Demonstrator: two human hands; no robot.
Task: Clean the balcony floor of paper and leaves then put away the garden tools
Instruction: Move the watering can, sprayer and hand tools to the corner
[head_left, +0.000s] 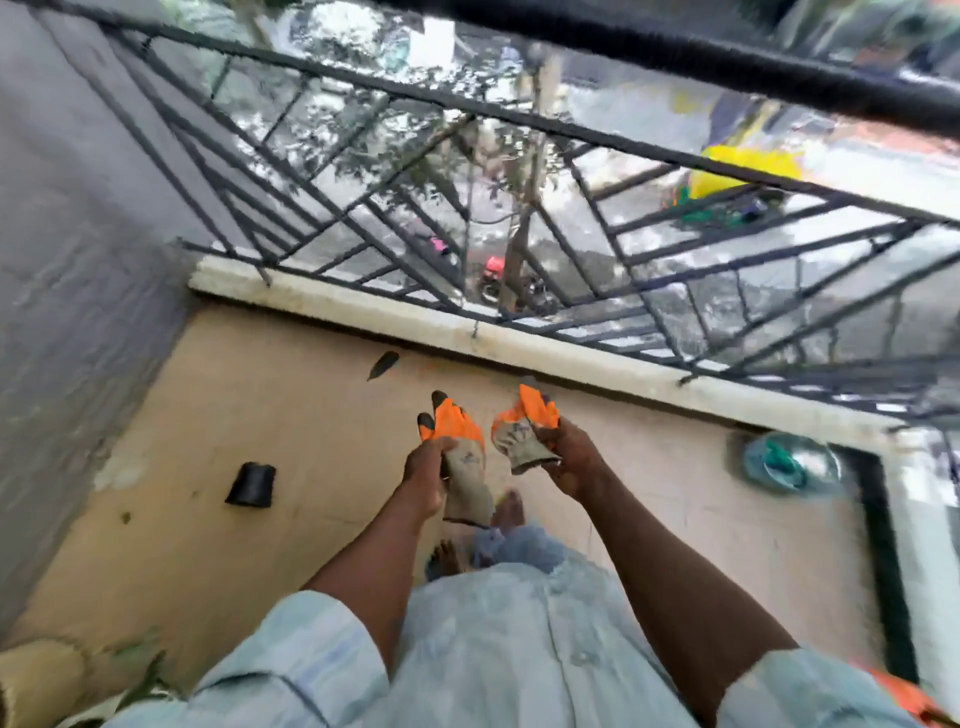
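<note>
Head view: each hand (427, 480) (570, 457) grips 1 orange-tipped fabric glove (460, 457) (524, 428).

The tan balcony floor (291, 436) lies open across the middle and lower left of the frame, broken only by a small black pot (251, 485) at left centre and a dark leaf (383, 364) near the white curb (363, 304). The grey wall (67, 270) closes the left side. The black metal railing (467, 171) bars the upper frame from left to right. A round teal dish (789, 464) sits at centre right beside a black-edged frame (883, 545).
</note>
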